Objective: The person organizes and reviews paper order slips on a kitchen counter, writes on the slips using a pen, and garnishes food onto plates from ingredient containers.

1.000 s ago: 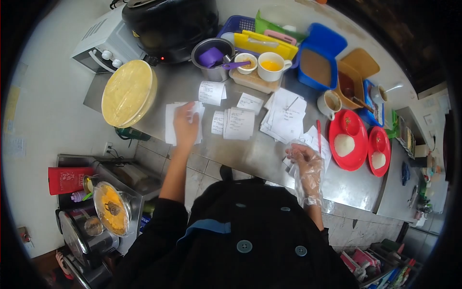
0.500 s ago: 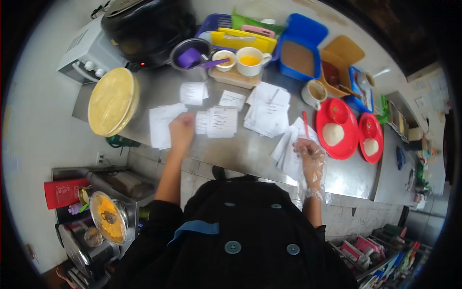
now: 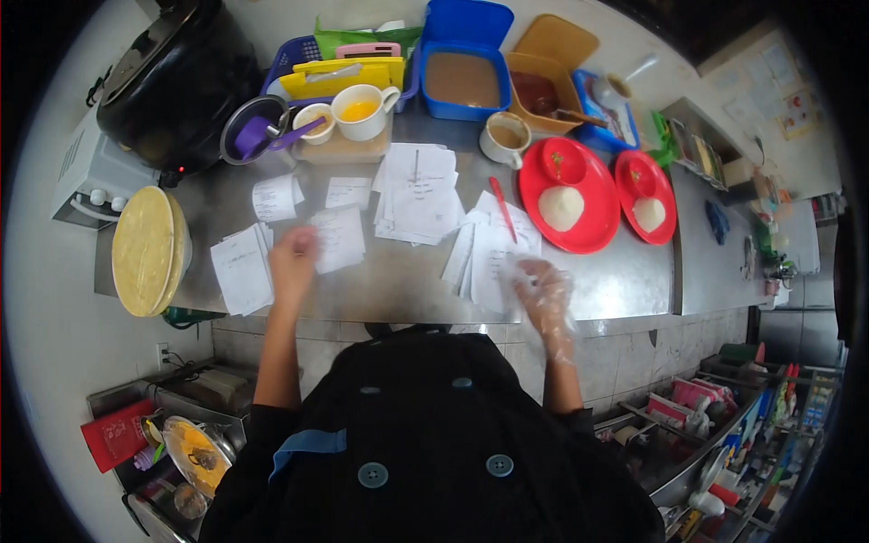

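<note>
My bare left hand [image 3: 294, 258], fingers curled and a little blurred, is between a stack of handwritten papers [image 3: 243, 271] and the middle group of printed slips [image 3: 340, 237]. Whether anything is in its fingers is hidden. A loose clear plastic glove covers my right hand [image 3: 543, 291]. Its fingers are bent together at the right edge of several fanned white papers [image 3: 490, 267]; I cannot make out what they hold. A red pen [image 3: 503, 210] lies on those papers. Another handwritten pile [image 3: 421, 204], with a dark thin stick-like mark, lies between the hands.
Two red plates [image 3: 579, 231] [image 3: 650, 233] bear white mounds and small red bowls. Behind stand a cup [image 3: 505, 136], a blue tub [image 3: 466, 113], a brown tub [image 3: 566, 90] and a mug of yellow liquid [image 3: 360, 110]. A yellow round container [image 3: 145, 253] sits at the left end.
My view has turned, so the counter appears shifted left. My left hand has moved off the left stack toward the slips. My right hand has drawn away from the red pen.
</note>
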A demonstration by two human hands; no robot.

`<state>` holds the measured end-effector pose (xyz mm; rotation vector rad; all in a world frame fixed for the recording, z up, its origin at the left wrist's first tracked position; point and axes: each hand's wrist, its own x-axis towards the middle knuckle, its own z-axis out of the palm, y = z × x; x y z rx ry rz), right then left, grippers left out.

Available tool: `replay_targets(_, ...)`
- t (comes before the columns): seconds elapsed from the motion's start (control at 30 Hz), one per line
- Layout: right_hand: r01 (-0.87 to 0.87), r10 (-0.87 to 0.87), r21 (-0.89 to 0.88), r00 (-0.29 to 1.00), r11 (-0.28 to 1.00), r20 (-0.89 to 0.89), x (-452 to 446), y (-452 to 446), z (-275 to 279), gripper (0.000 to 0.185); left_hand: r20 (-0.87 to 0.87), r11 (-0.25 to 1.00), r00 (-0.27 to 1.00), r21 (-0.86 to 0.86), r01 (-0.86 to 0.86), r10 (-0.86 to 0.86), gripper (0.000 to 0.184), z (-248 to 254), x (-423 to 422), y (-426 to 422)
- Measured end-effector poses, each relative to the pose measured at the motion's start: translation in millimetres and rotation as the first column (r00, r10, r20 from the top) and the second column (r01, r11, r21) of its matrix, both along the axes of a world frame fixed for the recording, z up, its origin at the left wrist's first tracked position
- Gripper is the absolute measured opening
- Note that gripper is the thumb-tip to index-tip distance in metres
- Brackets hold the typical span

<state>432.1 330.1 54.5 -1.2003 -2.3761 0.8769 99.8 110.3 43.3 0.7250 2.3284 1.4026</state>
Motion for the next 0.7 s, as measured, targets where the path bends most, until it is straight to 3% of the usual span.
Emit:
replay_targets(0.03,-0.152,0.152,0.002,0.985,0.988,0.077,3,-6,0,0.046,0.034,0.997,0.996,0.018,0.076,-0.076,0.02,-3,11,10)
replay_targets(0.07,-0.145,0.145,0.002,0.986,0.989,0.078,0,-13,3,0.046,0.067,0.988,0.986,0.038,0.149,-0.152,0.02,-6,24,20)
replay_targets(0.13,-0.275,0.226,0.072,0.892,0.959,0.392,-11,-29,11,0.058,0.19,0.946,0.927,0.06,0.318,-0.323,0.015,-7,52,39)
replay_targets(0.17,-0.27,0.222,0.071,0.893,0.96,0.391,-9,-32,6,0.058,0.19,0.945,0.925,0.059,0.323,-0.328,0.015,-8,64,46)
replay_targets(0.23,-0.288,0.262,0.108,0.943,0.952,0.204,-4,-38,-8,0.065,0.166,0.865,0.855,-0.015,0.501,-0.492,0.016,-8,83,59)
replay_targets(0.33,-0.252,0.229,0.144,0.96,0.957,0.162,-7,-43,-19,0.057,0.251,0.847,0.818,0.017,0.531,-0.517,0.015,-10,97,66)
replay_targets(0.57,-0.249,0.224,0.231,0.966,0.941,0.128,-7,-36,-40,0.032,0.202,0.81,0.8,-0.053,0.585,-0.565,0.016,-18,109,51)
replay_targets(0.7,-0.241,0.224,0.133,0.966,0.961,0.131,-10,-36,-35,0.038,0.23,0.8,0.784,-0.036,0.599,-0.577,0.018,-22,113,40)
